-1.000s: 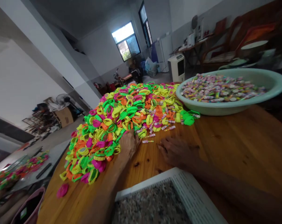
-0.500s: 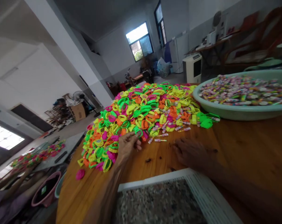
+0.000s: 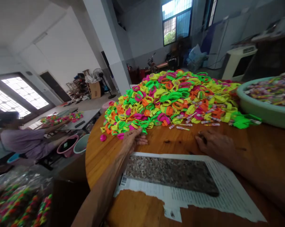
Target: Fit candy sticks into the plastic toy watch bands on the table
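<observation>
On a round wooden table [image 3: 185, 143] lies a big heap of bright plastic pieces [image 3: 154, 107] that look like toy watches, in green, yellow, orange and pink. My left hand [image 3: 133, 139] is at the heap's front edge, fingers stretched out to the right, with no piece visibly held. Farther right, my right hand [image 3: 213, 143] rests low over the wood with curled fingers; whatever they may hold is hidden. Small printed tubes [image 3: 183, 128] are scattered along the heap's front. Closest to me, a speckled stone slab [image 3: 170, 173] lies on a printed paper sheet [image 3: 236, 192].
A pale green basin [image 3: 262, 108] full of small wrapped tubes stands at the right. To the left, a co-worker [image 3: 29, 135] sits at a grey table [image 3: 91, 115] with similar pieces. Pink [image 3: 68, 146] and pale [image 3: 82, 144] basins stand beyond my table's left edge.
The view has swung left and down, showing more of the slab, paper and co-worker. My left hand has drawn back from a green piece at the heap, its fingers now straighter. The right stays curled.
</observation>
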Demonstrator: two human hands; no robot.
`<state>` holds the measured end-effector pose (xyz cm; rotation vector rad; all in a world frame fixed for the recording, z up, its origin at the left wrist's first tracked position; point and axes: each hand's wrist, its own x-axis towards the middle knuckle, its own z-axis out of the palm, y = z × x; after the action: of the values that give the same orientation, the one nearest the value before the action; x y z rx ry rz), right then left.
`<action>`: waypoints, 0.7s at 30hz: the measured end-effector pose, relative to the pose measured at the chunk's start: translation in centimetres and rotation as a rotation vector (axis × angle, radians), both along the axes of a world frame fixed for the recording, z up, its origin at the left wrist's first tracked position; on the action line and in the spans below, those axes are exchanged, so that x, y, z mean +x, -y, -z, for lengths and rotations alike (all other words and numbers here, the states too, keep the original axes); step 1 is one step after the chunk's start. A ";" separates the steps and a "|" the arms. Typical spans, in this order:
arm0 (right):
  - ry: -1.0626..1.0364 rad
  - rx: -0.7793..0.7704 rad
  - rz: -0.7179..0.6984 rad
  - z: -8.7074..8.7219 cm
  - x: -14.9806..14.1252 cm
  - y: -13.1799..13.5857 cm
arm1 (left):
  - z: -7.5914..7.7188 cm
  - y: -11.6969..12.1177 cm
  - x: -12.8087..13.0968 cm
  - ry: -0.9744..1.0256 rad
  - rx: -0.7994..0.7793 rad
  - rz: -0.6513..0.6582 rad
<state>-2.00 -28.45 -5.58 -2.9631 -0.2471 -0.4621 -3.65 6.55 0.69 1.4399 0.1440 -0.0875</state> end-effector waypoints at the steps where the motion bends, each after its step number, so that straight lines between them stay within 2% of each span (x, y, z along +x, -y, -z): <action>1: -0.019 -0.008 0.000 -0.3 0.0 0.0 | -0.1 0.0 -0.2 -0.004 -0.006 0.017; 7: -0.070 -0.024 -0.059 -2.2 -0.3 0.2 | -0.9 0.3 -2.2 0.029 0.085 0.152; 11: -0.109 0.052 -0.221 -4.1 -3.5 -2.3 | -0.6 0.6 -3.0 0.052 0.270 0.298; 13: -0.132 0.085 -0.330 -4.9 -6.0 -4.3 | -0.5 1.0 -3.4 0.107 0.418 0.381; 15: -0.166 0.060 -0.439 -5.3 -8.5 -6.1 | -0.6 1.5 -3.8 0.244 0.695 0.477; 17: -0.153 0.014 -0.488 -5.4 -10.2 -7.5 | -0.9 2.0 -4.3 0.407 0.970 0.569; 18: -0.138 -0.005 -0.479 -5.4 -10.7 -8.0 | -1.0 2.3 -4.4 0.466 1.047 0.606; 21: -0.129 -0.025 -0.411 -5.1 -11.3 -8.8 | -1.0 2.8 -4.5 0.518 1.039 0.647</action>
<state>-13.31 -19.63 -0.52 -2.8369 -0.8276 -0.2152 -8.14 3.76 1.72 2.4422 -0.8239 -0.1778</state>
